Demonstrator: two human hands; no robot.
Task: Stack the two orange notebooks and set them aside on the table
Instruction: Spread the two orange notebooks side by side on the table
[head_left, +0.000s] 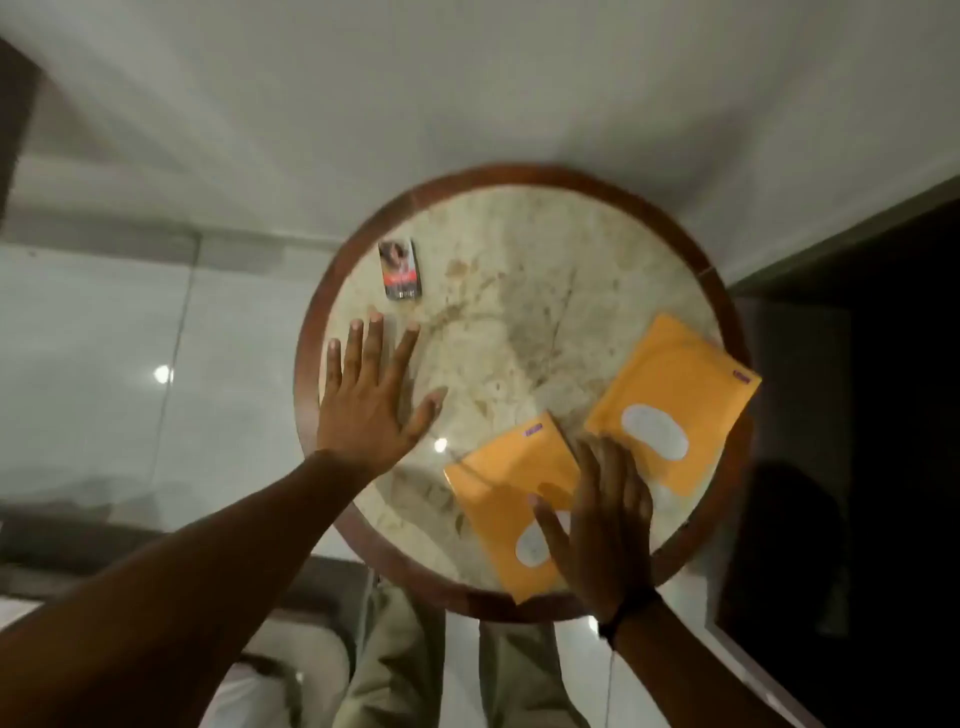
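Two orange notebooks lie flat and apart on a round marble table (519, 291) with a dark wooden rim. The near notebook (506, 483) sits by the front edge and slightly overhangs it. The far notebook (680, 395) lies at the right edge, its corner past the rim. Each has a white oval label. My right hand (597, 525) rests flat, fingers spread, on the near notebook's right side, fingertips close to the far notebook's corner. My left hand (369, 395) hovers or lies flat with fingers apart over the table's left part, holding nothing.
A small card pack (400, 270) with a red band lies at the table's far left. A pale wall stands behind the table, a dark cabinet (857, 415) to the right. My legs (410, 670) show below the table over a glossy floor.
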